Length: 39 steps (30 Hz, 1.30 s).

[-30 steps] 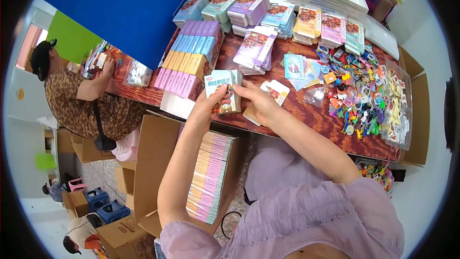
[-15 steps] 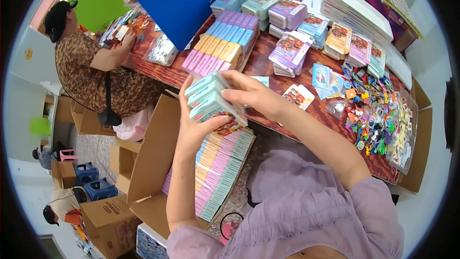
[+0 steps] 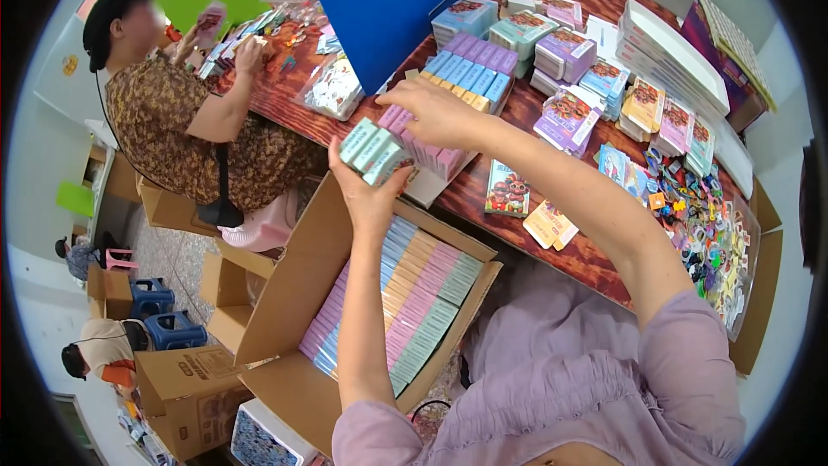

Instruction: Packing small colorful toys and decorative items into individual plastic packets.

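Note:
My left hand is closed around a stack of several small mint-green boxes, tilted above the edge of the carton. Just beyond it, my right hand is bent over the near end of a block of small boxes in a shallow tray. Its fingers are apart, close to the pink boxes; whether they touch is hard to see. Behind the pink ones stand yellow, blue and purple boxes. Below my left forearm, the open carton holds tight rows of similar boxes in several colours.
Stacks of coloured card boxes line the table's back. A green box and a yellow box lie near its edge. Small toys are heaped right. A blue panel separates me from a seated co-worker.
My right hand has left the mint-green boxes and moved over the tray's block. My left hand keeps hold of them. The view has shifted, and the co-worker now lifts a pink pack.

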Each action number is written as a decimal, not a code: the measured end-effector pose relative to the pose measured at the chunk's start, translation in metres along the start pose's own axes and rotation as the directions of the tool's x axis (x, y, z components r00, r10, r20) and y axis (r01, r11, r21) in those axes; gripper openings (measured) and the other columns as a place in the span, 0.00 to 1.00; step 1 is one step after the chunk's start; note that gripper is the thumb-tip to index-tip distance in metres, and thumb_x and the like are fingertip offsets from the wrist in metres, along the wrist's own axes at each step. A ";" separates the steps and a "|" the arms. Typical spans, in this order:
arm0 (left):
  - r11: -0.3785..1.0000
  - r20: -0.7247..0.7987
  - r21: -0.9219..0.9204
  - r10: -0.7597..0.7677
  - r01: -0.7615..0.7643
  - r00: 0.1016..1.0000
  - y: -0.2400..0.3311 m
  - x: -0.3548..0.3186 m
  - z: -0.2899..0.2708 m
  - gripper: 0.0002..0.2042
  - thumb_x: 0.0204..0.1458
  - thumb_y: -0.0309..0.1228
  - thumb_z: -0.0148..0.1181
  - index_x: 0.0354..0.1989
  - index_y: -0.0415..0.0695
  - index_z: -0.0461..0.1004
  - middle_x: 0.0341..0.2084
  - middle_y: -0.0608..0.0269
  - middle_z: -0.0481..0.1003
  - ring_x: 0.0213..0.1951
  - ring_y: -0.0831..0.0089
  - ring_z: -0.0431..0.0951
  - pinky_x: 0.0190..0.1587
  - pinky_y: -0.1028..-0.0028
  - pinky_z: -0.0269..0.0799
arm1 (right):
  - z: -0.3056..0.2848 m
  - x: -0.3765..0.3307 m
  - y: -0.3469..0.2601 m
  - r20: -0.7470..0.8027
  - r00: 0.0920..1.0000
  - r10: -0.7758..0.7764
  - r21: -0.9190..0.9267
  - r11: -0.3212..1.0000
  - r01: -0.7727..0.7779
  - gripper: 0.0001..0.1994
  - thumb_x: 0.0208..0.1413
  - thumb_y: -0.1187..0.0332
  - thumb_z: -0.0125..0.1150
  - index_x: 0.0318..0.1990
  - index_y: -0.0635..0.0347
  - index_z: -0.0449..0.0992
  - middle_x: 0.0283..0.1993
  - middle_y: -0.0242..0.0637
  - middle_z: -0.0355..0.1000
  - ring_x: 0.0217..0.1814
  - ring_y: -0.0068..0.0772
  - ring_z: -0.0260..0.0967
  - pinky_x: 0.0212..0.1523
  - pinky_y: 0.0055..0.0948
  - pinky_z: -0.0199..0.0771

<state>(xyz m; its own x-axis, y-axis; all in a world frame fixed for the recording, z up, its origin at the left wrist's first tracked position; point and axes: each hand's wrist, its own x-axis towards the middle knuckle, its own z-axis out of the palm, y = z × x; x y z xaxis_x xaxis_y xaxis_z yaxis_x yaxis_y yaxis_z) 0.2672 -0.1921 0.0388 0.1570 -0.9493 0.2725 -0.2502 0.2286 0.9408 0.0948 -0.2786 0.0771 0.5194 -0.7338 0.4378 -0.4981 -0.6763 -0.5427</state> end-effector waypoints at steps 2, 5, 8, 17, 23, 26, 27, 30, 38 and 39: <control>0.983 -0.017 0.142 0.116 -0.113 0.993 -0.013 0.010 -0.001 0.55 0.34 0.25 0.78 0.70 0.43 0.44 0.57 0.49 0.62 0.58 0.59 0.67 0.59 0.62 0.66 | 0.001 0.006 -0.003 0.035 0.999 0.015 0.041 0.999 -0.016 0.29 0.43 0.81 0.54 0.59 0.62 0.71 0.49 0.47 0.71 0.57 0.49 0.63 0.61 0.42 0.63; 0.973 -0.057 0.226 0.067 -0.053 0.996 -0.017 0.015 0.008 0.56 0.33 0.28 0.79 0.70 0.43 0.44 0.60 0.46 0.56 0.61 0.50 0.62 0.63 0.59 0.61 | -0.003 0.010 -0.004 0.167 0.981 0.095 0.123 0.986 -0.116 0.34 0.43 0.82 0.55 0.64 0.59 0.66 0.57 0.48 0.68 0.64 0.49 0.60 0.63 0.42 0.62; 0.970 -0.060 0.227 0.101 -0.085 0.993 -0.022 0.024 0.009 0.56 0.33 0.27 0.79 0.70 0.42 0.43 0.60 0.45 0.57 0.61 0.48 0.62 0.63 0.58 0.61 | -0.002 0.016 -0.002 0.228 0.972 -0.056 0.067 0.997 0.042 0.42 0.42 0.82 0.59 0.70 0.54 0.57 0.68 0.47 0.60 0.72 0.49 0.53 0.67 0.44 0.59; 0.873 0.023 0.454 0.190 -0.180 0.982 -0.033 0.028 0.012 0.62 0.36 0.35 0.78 0.72 0.33 0.33 0.67 0.37 0.50 0.68 0.47 0.55 0.69 0.56 0.51 | 0.011 0.045 -0.017 0.490 0.850 -0.194 -0.311 0.872 0.378 0.49 0.39 0.72 0.69 0.73 0.47 0.52 0.63 0.44 0.63 0.65 0.47 0.61 0.54 0.43 0.71; 0.761 0.230 0.633 -0.014 -0.139 0.973 -0.031 0.011 -0.032 0.49 0.43 0.34 0.73 0.70 0.33 0.46 0.67 0.43 0.56 0.70 0.50 0.53 0.71 0.49 0.43 | 0.014 0.052 -0.008 0.509 0.829 -0.234 -0.252 0.880 0.403 0.43 0.40 0.75 0.68 0.69 0.52 0.58 0.56 0.45 0.64 0.58 0.49 0.64 0.47 0.44 0.74; 0.752 0.180 0.616 0.158 -0.236 0.971 -0.043 -0.002 -0.039 0.27 0.49 0.33 0.67 0.56 0.39 0.65 0.55 0.51 0.68 0.62 0.53 0.64 0.70 0.45 0.41 | 0.014 0.054 -0.012 0.538 0.816 -0.212 -0.258 0.880 0.399 0.40 0.40 0.76 0.67 0.66 0.54 0.60 0.57 0.46 0.63 0.58 0.50 0.64 0.48 0.44 0.74; 0.726 0.188 0.627 0.210 -0.282 0.959 -0.047 -0.006 -0.041 0.20 0.50 0.32 0.66 0.51 0.40 0.70 0.50 0.53 0.71 0.57 0.55 0.68 0.70 0.45 0.42 | 0.015 0.055 -0.015 0.542 0.811 -0.218 -0.255 0.877 0.407 0.40 0.40 0.76 0.67 0.66 0.54 0.60 0.57 0.46 0.63 0.58 0.50 0.64 0.48 0.44 0.74; 0.657 0.253 0.639 0.312 -0.400 0.916 -0.042 -0.010 -0.034 0.13 0.52 0.29 0.62 0.45 0.41 0.73 0.43 0.57 0.71 0.51 0.58 0.70 0.69 0.45 0.44 | 0.018 0.055 -0.014 0.545 0.815 -0.196 -0.237 0.897 0.374 0.44 0.36 0.83 0.67 0.67 0.53 0.60 0.58 0.43 0.62 0.59 0.49 0.62 0.50 0.44 0.75; 0.623 0.280 0.662 0.310 -0.416 0.909 -0.043 -0.004 -0.038 0.17 0.48 0.31 0.65 0.46 0.39 0.73 0.42 0.56 0.70 0.50 0.59 0.70 0.70 0.43 0.43 | 0.011 0.062 -0.017 0.588 0.786 -0.190 -0.254 0.880 0.402 0.42 0.36 0.80 0.69 0.65 0.54 0.61 0.55 0.44 0.64 0.56 0.48 0.64 0.48 0.42 0.73; 0.625 0.273 0.665 0.306 -0.409 0.912 -0.043 -0.003 -0.039 0.17 0.48 0.31 0.65 0.46 0.39 0.73 0.42 0.56 0.70 0.50 0.59 0.70 0.70 0.43 0.43 | 0.010 0.064 -0.018 0.594 0.781 -0.194 -0.249 0.878 0.408 0.42 0.36 0.80 0.69 0.65 0.54 0.61 0.55 0.44 0.64 0.56 0.48 0.64 0.48 0.42 0.73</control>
<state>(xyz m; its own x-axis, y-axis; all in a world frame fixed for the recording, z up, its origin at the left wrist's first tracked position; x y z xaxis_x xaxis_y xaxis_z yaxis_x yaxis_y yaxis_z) 0.3143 -0.1902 0.0056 -0.1939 -0.8547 0.4815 -0.8561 0.3871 0.3424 0.1439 -0.3131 0.1079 0.9147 -0.4034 0.0216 -0.3983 -0.9094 -0.1195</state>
